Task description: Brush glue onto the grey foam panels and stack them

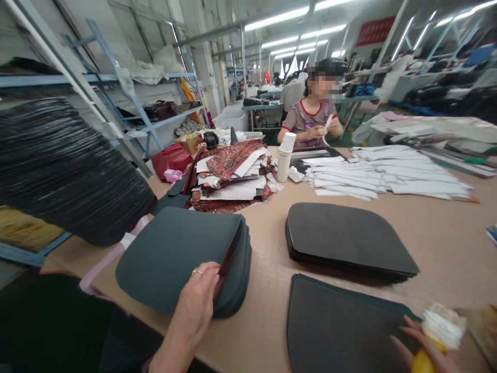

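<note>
The green top piece lies on its stack under the left hand, which grasps its lifted edge, while the right hand holds a yellow-handled tool over a dark panel, and beyond this panel rests another dark stack.
</note>
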A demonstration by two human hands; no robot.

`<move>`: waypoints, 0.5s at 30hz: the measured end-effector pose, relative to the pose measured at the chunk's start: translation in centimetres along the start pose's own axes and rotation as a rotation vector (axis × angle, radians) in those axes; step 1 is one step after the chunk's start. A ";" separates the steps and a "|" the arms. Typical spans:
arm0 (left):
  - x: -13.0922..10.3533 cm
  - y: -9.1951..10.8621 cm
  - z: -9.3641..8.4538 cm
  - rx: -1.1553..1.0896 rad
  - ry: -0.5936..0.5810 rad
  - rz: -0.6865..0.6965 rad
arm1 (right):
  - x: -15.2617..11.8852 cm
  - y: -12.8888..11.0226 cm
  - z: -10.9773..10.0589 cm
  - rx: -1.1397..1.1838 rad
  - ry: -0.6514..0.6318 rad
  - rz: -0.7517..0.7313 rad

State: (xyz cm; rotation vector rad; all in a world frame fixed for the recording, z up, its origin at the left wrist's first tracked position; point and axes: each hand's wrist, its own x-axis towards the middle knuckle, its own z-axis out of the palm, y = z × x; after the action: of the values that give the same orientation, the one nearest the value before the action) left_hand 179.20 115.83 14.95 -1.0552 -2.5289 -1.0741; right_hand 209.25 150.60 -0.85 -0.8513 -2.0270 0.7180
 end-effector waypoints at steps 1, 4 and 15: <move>0.2 -0.2 -0.3 -0.049 -0.008 -0.045 | -0.1 -1.1 0.5 0.008 -0.011 -0.007; 0.6 -0.7 -0.9 -0.153 0.008 -0.155 | -0.6 -5.2 2.7 0.043 -0.047 -0.027; -0.4 7.9 6.0 -0.109 0.161 0.442 | 3.8 -27.0 9.6 0.794 -0.577 0.277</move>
State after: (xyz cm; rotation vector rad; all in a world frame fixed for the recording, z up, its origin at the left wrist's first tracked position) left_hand 185.41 123.57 14.84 -1.4077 -1.9992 -1.1193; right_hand 191.05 135.23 15.61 -0.4674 -1.8217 1.9344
